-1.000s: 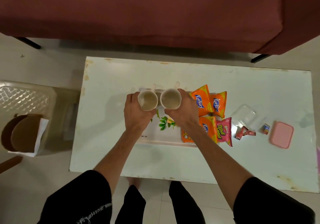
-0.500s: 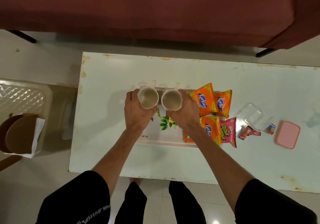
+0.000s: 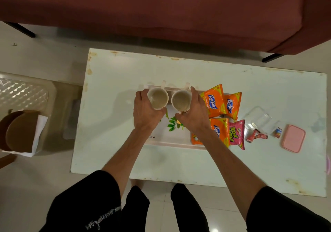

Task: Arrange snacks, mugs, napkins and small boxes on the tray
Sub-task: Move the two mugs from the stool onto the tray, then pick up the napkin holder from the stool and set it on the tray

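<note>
Cream-coloured and empty, two mugs stood side by side at the middle of the frame, at the far edge of the tray (image 3: 166, 143), their handles pointing toward the top of the picture. The left hand (image 3: 146, 112) was wrapped around the left mug (image 3: 158, 98), fingers curled on its near and left wall. The right hand (image 3: 194, 114) lay against the right mug (image 3: 181, 100), with the fingers reaching up along its right side and the thumb under its near wall; whether that grip was tight or loosening could not be told. The tray was pale with a green leaf print showing between the wrists, and it sat on the white table (image 3: 116, 74).

Right of the mugs lay two orange snack packets (image 3: 213, 100), overlapping each other. Below them sat a third orange packet (image 3: 219, 131), partly over the tray's right edge, with a pink snack packet (image 3: 236, 134) just beside it on the table. Further right were a clear plastic container (image 3: 258, 119), a small red wrapper (image 3: 255, 135), a tiny box (image 3: 277, 132) and a pink box (image 3: 293, 138). A maroon sofa (image 3: 161, 7) filled the top of the frame. At the left edge stood a translucent plastic stool (image 3: 23, 95).
</note>
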